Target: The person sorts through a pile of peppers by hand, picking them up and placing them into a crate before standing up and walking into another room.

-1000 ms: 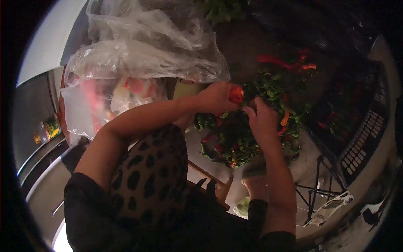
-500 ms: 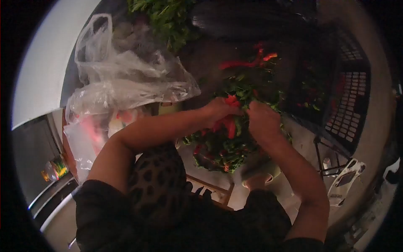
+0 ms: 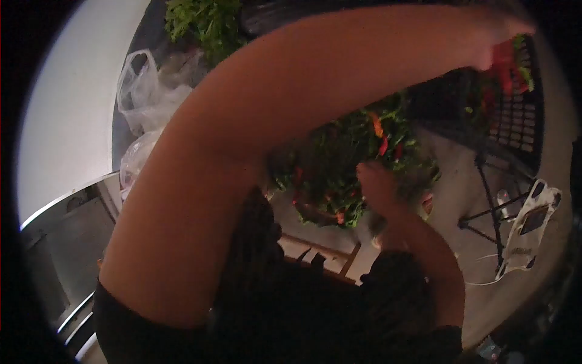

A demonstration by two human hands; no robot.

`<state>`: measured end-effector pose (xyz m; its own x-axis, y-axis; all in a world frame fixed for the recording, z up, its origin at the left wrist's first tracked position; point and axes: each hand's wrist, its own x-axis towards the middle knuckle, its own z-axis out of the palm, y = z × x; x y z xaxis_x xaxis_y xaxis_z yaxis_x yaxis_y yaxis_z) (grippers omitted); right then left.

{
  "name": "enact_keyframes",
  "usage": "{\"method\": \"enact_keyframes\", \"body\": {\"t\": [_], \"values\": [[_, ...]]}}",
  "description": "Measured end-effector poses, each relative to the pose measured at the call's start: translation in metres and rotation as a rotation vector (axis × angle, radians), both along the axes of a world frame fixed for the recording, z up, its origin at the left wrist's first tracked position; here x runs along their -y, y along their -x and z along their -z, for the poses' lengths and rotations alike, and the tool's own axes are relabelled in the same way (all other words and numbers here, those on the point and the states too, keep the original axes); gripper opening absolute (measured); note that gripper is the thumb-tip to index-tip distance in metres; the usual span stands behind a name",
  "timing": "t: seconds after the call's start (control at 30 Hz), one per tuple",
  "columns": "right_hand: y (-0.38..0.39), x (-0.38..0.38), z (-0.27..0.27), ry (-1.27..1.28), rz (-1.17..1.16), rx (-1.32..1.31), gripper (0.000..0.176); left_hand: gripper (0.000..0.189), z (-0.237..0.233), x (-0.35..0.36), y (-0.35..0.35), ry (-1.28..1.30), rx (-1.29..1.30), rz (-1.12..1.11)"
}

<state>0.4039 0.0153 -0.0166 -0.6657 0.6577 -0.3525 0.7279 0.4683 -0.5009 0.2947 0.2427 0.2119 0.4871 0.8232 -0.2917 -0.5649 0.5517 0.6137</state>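
Stretched far across to the upper right, my left hand (image 3: 494,45) is closed around a handful of red peppers (image 3: 506,67) with bits of green leaf. It is over the black slatted crate (image 3: 518,121), and motion blurs its fingers. My right hand (image 3: 376,182) is at the pile of leafy pepper plants (image 3: 339,194), its fingers curled in; what they grip, if anything, is hidden. Long red and orange peppers (image 3: 383,144) show among the leaves, just above the right hand. My left forearm covers the back of the pile.
Clear plastic bags (image 3: 142,103) lie at the left, partly behind my arm. More leafy greens (image 3: 206,27) stand at the top. A folding black stand (image 3: 485,200) supports the crate, with a whitish flat object (image 3: 530,227) beside it. A wooden stool (image 3: 321,258) is below me.
My left hand has left the pile and swung up and right to the crate, carrying red peppers. The right hand stays by the pile, slightly lower. The view has shifted somewhat.
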Motion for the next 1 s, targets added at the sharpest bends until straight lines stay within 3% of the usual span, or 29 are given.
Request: {"method": "enact_keyframes", "body": {"t": [0.07,0.13,0.2,0.23,0.3,0.4,0.43,0.47,0.53,0.6,0.63,0.77,0.83,0.9,0.97,1.0], "values": [[-0.008,-0.008,0.011,-0.087,0.043,-0.154,0.017,0.07,-0.031,0.006,0.01,0.042,0.08,0.136],[-0.018,-0.011,0.021,-0.1,0.106,-0.285,0.02,0.079,-0.015,0.004,0.006,-0.08,-0.011,0.165],[-0.026,-0.013,0.021,-0.033,0.15,-0.265,0.022,0.075,0.044,-0.006,0.0,-0.374,-0.267,0.098],[-0.028,-0.014,0.018,-0.004,0.172,-0.254,0.024,0.042,0.066,0.004,0.006,-0.359,-0.44,0.069],[-0.027,-0.016,0.003,0.142,0.194,-0.249,0.023,0.031,0.113,0.037,0.038,-0.427,-0.72,0.139],[-0.025,-0.003,0.005,0.212,0.145,-0.303,0.023,0.018,0.188,0.111,0.11,-0.963,-1.054,0.53],[-0.023,0.002,0.008,0.21,0.115,-0.334,0.023,0.019,0.222,0.134,0.132,-1.276,-0.949,0.619],[-0.021,0.004,0.008,0.149,0.01,-0.301,0.023,0.022,0.196,0.154,0.133,-1.142,-1.223,1.164],[-0.014,0.007,0.003,0.026,-0.205,-0.235,0.023,0.016,0.205,0.197,0.146,-1.418,-1.276,1.549],[-0.01,0.011,-0.006,0.094,-0.511,-0.107,0.015,0.017,0.309,0.268,0.194,-1.294,-0.832,1.385],[-0.008,0.015,-0.009,0.128,-0.667,-0.042,0.013,0.016,0.31,0.274,0.2,-1.171,-0.735,1.383],[-0.027,0.062,0.03,0.222,-0.773,-0.227,0.019,0.04,0.294,0.318,0.199,-0.692,-0.353,1.333],[-0.031,0.072,0.04,0.282,-0.791,-0.272,0.023,0.056,0.293,0.338,0.187,-0.533,-0.321,1.435],[-0.029,0.082,0.045,0.559,-0.464,-0.107,0.027,0.076,0.3,0.351,0.157,-0.437,-0.446,1.686],[-0.028,0.084,0.05,0.531,-0.354,-0.047,0.03,0.083,0.273,0.328,0.143,-0.75,-0.615,1.543],[-0.028,0.082,0.054,0.369,-0.411,-0.071,0.031,0.086,0.264,0.319,0.139,-0.903,-0.699,1.459]]}}
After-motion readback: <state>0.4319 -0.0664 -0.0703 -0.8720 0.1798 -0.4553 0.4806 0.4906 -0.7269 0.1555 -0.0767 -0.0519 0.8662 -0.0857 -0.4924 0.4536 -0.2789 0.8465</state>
